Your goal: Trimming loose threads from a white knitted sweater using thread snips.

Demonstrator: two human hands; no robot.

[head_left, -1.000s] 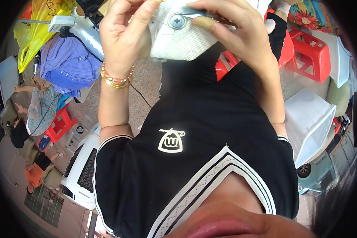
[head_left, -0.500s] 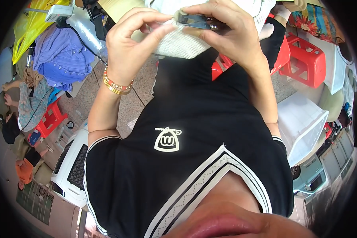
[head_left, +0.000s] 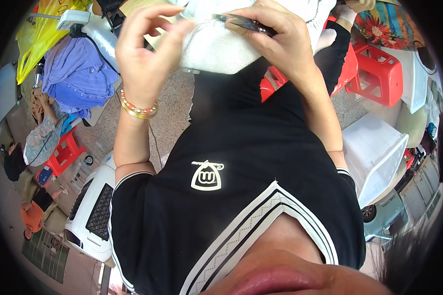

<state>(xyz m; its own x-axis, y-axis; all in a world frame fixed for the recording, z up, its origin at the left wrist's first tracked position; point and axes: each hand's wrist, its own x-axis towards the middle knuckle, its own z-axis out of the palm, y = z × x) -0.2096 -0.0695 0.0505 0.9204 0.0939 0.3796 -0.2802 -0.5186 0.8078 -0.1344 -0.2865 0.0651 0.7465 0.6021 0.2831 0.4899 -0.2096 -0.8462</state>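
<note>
Up near the top edge, the left hand pinches the white woven piece at its left rim; it looks light and pliable. Right hand clamps a dark slim tool against it.

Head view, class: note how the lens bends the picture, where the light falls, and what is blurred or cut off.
Head view: a fisheye circle with black corners; the white plastic crate bows near the rim. Even daylight lights the left hand and right hand, with a soft shadow under the white knitted fabric piece on the black shirt. The top edge cuts the fabric off; the near chin is blurred.
</note>
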